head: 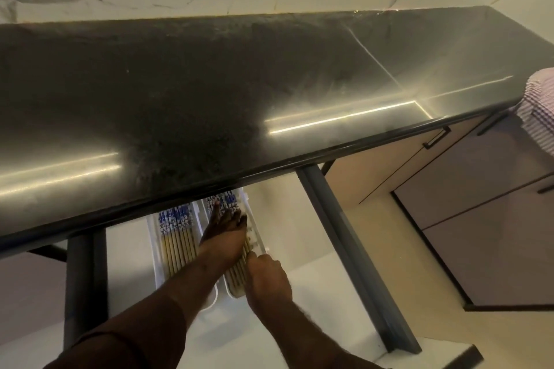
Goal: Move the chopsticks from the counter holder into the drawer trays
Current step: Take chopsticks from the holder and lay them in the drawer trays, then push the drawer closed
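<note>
Left hand (225, 229): reaches forward into the open drawer (281, 198), palm down, fingers spread flat over the chopsticks in the right tray (257, 241); fingertips touch the blue-and-white patterned ends close under the counter edge. Nothing is pinched.

Right hand (267, 280): sits at the near end of the same tray, knuckles up, fingers curled down onto the plain wooden tips of the chopsticks there. Whether it pinches any of them cannot be told; the fingertips are hidden under the hand.

Chopsticks, right tray (236, 274): a bundle lying lengthwise, patterned ends away from the person, largely covered by both hands, which rest directly on it.

Chopsticks, left tray (177, 234): a second row, side by side, same direction, patterned ends toward the counter; just beside the left forearm, untouched by either hand.

Left tray (152, 237): white, long and narrow, parallel to and just beside the right tray, both on the pale drawer floor.

Counter (209, 93): dark, glossy, overhanging the far ends of both trays.

Cloth (539, 108): striped, at the counter's right end, well apart from the hands.

Cabinet doors (479, 204): pale, shut, to the right of the drawer.
</note>
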### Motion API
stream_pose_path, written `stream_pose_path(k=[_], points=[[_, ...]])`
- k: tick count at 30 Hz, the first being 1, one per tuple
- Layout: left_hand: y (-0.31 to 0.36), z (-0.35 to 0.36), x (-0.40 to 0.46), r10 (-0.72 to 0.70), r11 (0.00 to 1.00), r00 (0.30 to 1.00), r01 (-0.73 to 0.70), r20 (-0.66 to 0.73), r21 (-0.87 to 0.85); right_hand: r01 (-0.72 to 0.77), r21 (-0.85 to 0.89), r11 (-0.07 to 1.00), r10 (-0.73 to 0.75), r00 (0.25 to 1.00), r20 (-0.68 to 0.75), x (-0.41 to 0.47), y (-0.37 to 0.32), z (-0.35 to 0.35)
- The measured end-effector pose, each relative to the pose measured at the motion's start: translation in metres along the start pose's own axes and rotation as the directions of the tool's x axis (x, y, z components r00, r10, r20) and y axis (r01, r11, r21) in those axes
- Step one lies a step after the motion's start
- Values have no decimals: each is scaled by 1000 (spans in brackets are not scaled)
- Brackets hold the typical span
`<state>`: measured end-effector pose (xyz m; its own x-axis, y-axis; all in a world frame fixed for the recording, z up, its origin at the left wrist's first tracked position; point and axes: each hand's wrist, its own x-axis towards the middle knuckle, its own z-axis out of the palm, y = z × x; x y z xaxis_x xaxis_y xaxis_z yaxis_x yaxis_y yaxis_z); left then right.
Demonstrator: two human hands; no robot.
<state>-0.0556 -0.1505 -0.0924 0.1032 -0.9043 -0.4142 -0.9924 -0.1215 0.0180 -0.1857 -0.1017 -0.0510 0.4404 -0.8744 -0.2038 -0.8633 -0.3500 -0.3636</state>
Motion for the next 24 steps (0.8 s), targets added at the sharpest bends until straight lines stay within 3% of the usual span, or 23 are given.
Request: stream_pose_path(k=[4,11,19,24], points=[[1,-7,-22,17,999,992,-13,-122,36,-45,41,998,42,997,65,-4,2,-19],[6,-28,-83,69,997,957,-55,-281,57,-6,92,996,8,1000,-22,-21,7,-68],[42,-48,-194,-72,997,917,72,-393,-14,142,120,983,-123,981,-152,-106,6,-110],[82,-42,-291,-186,981,836,132,-516,-140,286,119,951,-250,936,-249,-191,5,-123]])
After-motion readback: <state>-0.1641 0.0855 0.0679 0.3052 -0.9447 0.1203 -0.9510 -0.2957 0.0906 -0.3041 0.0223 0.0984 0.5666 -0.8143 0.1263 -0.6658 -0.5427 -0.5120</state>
